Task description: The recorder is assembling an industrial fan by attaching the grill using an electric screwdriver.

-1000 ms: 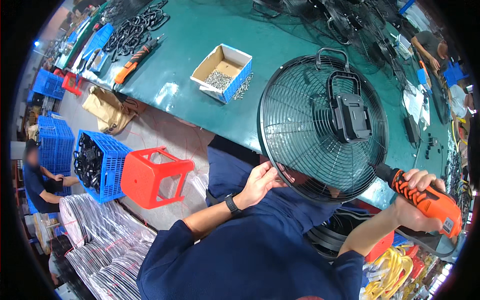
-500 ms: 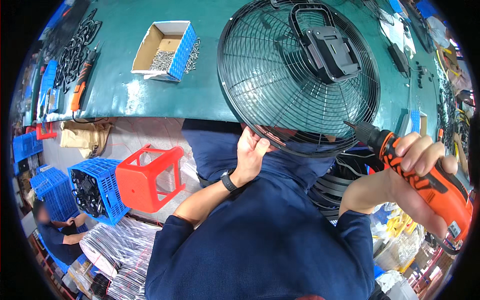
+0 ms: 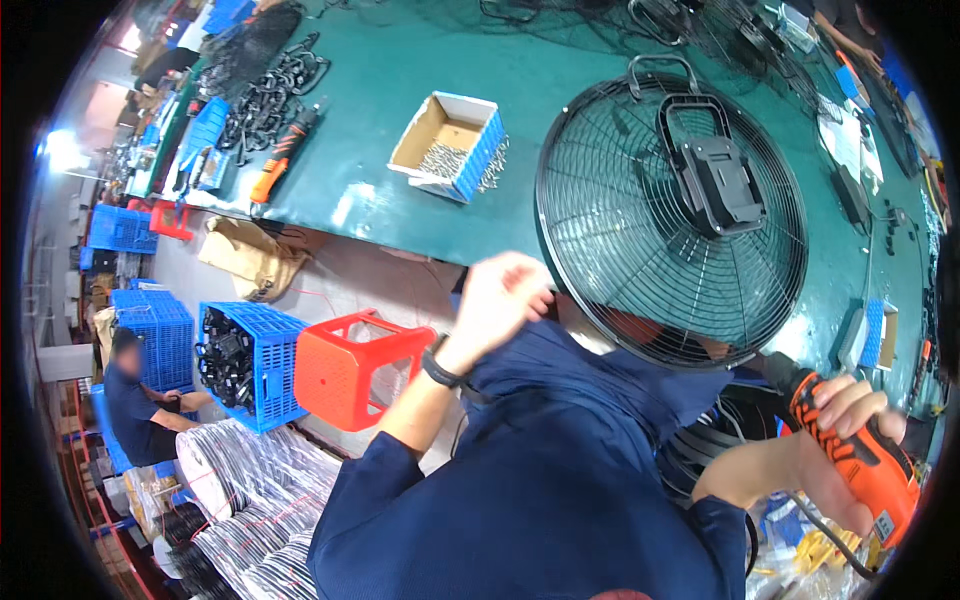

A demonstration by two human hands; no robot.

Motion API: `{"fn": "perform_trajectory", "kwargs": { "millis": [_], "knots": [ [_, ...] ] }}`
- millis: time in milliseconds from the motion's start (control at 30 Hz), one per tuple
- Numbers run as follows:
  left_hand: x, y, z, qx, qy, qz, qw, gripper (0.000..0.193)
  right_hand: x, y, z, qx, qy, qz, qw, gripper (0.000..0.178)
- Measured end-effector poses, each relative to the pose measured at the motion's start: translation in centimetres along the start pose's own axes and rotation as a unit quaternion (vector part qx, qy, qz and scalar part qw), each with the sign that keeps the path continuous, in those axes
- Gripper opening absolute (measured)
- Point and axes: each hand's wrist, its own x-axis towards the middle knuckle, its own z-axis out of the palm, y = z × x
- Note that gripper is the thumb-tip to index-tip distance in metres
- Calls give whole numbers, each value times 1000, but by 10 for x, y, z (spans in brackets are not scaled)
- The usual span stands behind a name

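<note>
My right hand (image 3: 840, 430) grips an orange and black corded power screwdriver (image 3: 862, 462), its dark front end at the lower right rim of a fan (image 3: 640, 230). Whether the tip touches the rim cannot be made out. The fan's black round wire guard lies on the bench with a dark motor housing (image 3: 722, 185) and a looped handle facing up; its near edge overhangs the bench. My left hand (image 3: 500, 305), with a dark wristband, hovers just left of the guard's rim. Its fingers are loosely bent and apart, slightly blurred, with nothing visible in them.
On the green bench (image 3: 370, 130) stands an open carton (image 3: 475, 160) of small screws, with more spilled beside it. Another orange screwdriver (image 3: 283, 155) lies near black brackets at left. A red stool (image 3: 350, 372), blue crates (image 3: 268, 370) and a seated person (image 3: 140, 400) are at left.
My left hand has let go of the fan's rim and risen to its left. The screwdriver has moved down along the rim. The view has shifted, showing more of the bench's far side.
</note>
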Motion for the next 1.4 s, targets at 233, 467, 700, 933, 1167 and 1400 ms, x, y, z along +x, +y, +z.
{"fn": "perform_trajectory", "kwargs": {
  "millis": [233,467,700,933,1167,1400],
  "knots": [
    [118,89,-113,589,135,182,776,19,-5,-10,-1,57,8,5,998,89],
    [170,90,-139,706,-56,59,703,20,-21,-31,-7,26,20,-20,999,84],
    [167,82,-128,663,6,141,735,19,-24,-46,-6,42,83,11,996,81],
    [140,92,-145,587,82,191,782,13,-26,-36,-10,95,136,8,986,83],
    [142,93,-137,561,90,207,797,9,-32,-37,-15,88,122,-28,988,81],
    [140,89,-140,559,117,210,794,9,-33,-35,-9,64,148,-32,986,87]
  ]
}}
